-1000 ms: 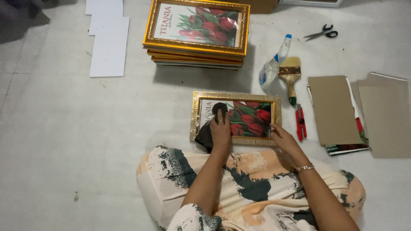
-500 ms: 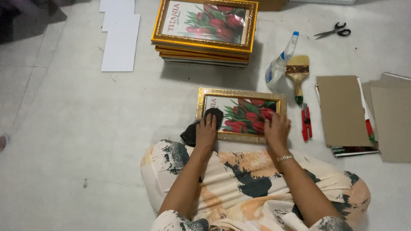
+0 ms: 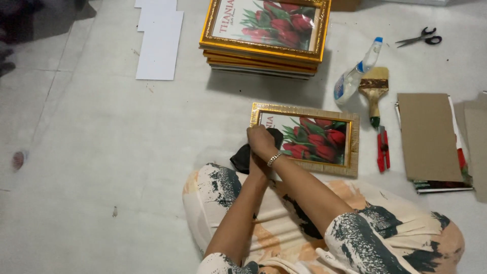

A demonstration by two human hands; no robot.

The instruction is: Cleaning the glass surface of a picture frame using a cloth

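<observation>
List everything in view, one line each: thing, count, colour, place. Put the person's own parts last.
framed tulip picture: one, gold, floor by the knees
frame stack: one, gold, top centre
dark cloth: one, black, on the frame's left end
white sheets: several, top left
spray bottle: one, clear and blue, right of the stack
paintbrush: one, wooden
red cutter: one
scissors: one, black
cardboard sheets: brown, right
left hand: hidden under the right
right hand: on the cloth
</observation>
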